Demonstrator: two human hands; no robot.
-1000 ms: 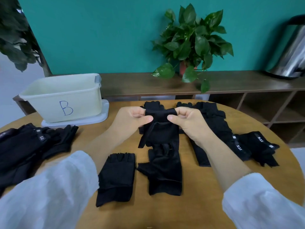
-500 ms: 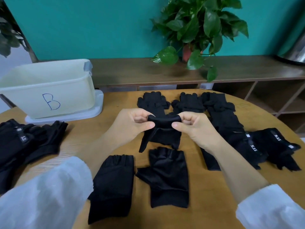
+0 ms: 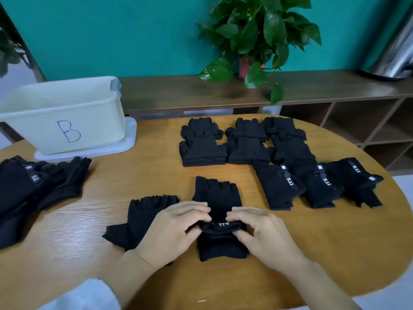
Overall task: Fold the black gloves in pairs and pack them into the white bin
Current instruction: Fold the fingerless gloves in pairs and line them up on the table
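Observation:
A black fingerless glove pair (image 3: 218,198) lies on the round wooden table in front of me, its cuff with a white "5.11" label folded up. My left hand (image 3: 174,229) and my right hand (image 3: 261,231) both pinch that folded cuff edge from either side. Another single black glove (image 3: 143,215) lies flat just left of it, partly under my left wrist. The white bin (image 3: 64,113) marked "B" stands at the far left on its lid, and no gloves show in it.
A heap of loose black gloves (image 3: 29,189) lies at the left edge. Folded glove stacks (image 3: 243,142) sit in rows at the centre back, with labelled gloves (image 3: 317,182) to the right. A potted plant (image 3: 252,41) stands on the shelf behind.
Both hands came down and toward me, lowering the glove they held in the air onto the glove lying on the table. They now pinch the cuff against it.

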